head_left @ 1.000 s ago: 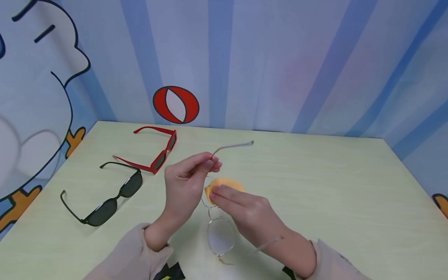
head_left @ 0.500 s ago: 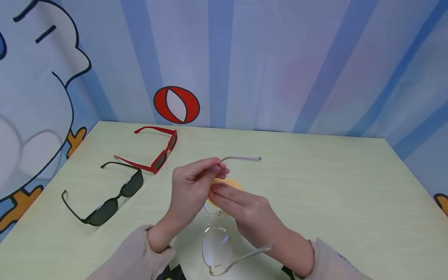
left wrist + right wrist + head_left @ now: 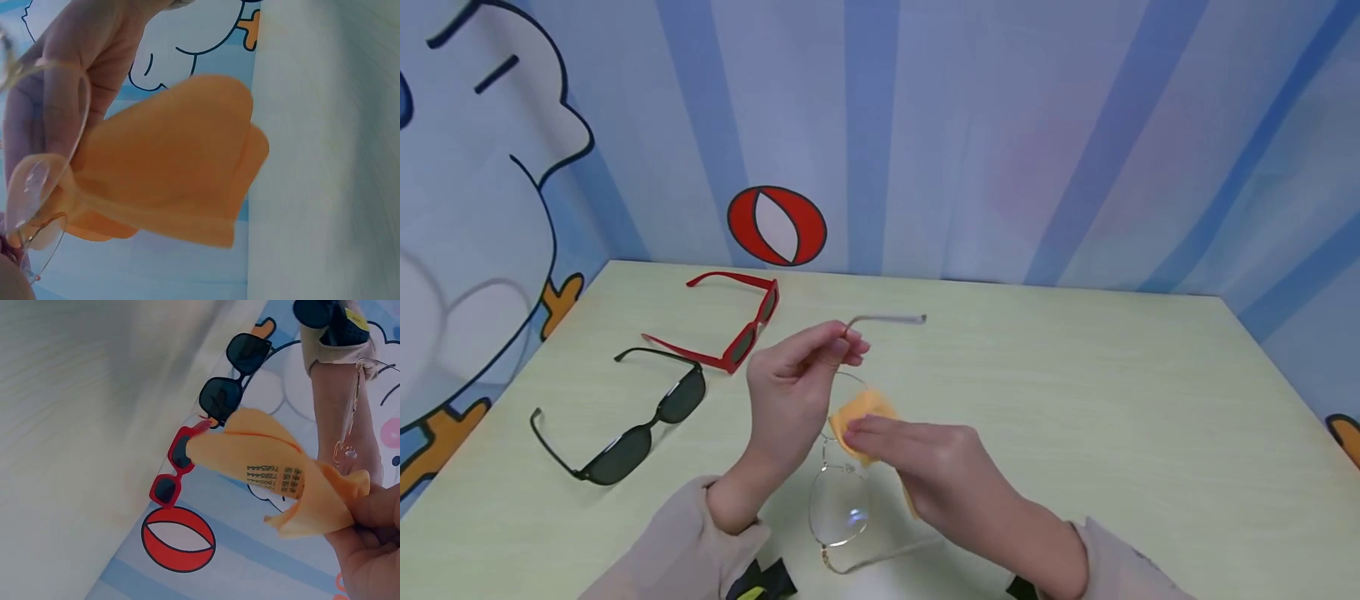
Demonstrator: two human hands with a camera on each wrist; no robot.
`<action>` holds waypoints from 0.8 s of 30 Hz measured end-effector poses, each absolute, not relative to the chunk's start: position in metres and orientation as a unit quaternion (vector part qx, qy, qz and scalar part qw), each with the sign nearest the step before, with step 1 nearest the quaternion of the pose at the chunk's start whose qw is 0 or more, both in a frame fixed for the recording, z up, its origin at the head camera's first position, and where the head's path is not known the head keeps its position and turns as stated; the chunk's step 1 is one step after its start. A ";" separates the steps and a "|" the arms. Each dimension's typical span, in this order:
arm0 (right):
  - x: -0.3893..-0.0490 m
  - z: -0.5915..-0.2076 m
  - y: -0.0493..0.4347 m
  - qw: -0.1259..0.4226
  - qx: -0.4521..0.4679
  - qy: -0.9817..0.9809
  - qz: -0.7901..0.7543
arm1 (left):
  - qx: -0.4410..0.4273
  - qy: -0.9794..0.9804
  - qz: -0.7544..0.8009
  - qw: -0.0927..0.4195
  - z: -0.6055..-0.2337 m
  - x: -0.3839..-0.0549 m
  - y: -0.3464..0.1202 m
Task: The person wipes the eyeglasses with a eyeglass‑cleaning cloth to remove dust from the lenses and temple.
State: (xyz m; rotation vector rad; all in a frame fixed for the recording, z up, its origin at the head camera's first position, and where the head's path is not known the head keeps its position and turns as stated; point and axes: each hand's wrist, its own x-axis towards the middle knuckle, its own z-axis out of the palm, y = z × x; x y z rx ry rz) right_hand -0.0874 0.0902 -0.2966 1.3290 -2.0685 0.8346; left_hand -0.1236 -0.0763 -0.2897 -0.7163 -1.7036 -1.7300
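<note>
Wire-framed clear eyeglasses [image 3: 838, 504] hang in front of me, with one lens below the other. My left hand [image 3: 792, 396] pinches the upper temple near its bend, and the tip sticks out to the right. With thumb and fingers, my right hand [image 3: 951, 467] pinches a folded orange cleaning cloth [image 3: 863, 407] over the upper lens, covering part of it. The left wrist view shows the cloth [image 3: 169, 156] spread out beside the clear lens rim [image 3: 86, 106]. Small dark print marks the cloth [image 3: 250, 447] in the right wrist view. The lower temple stretches toward my right forearm.
Black sunglasses [image 3: 617, 454] lie with temples unfolded at the left of the pale table [image 3: 1075, 400]. Red-framed sunglasses [image 3: 741, 346] lie behind them. A blue patterned backdrop [image 3: 985, 142] rises at the table's far edge.
My left hand moved right and slightly down, then back left and up, carrying the eyeglasses. The cloth shifted left and slightly lower, and its folds changed. Both pairs of sunglasses stayed put.
</note>
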 end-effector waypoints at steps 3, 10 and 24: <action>-0.087 -0.291 0.094 0.175 0.488 -0.766 0.380 | -0.291 -0.629 -0.644 0.325 -0.290 -0.126 -0.076; -0.087 -0.284 0.108 0.150 0.333 -0.763 0.533 | -0.299 -0.629 -0.609 0.380 -0.285 -0.130 -0.080; -0.084 -0.300 0.103 0.320 0.639 -0.660 0.233 | -0.231 -0.606 -0.623 0.437 -0.279 -0.132 -0.078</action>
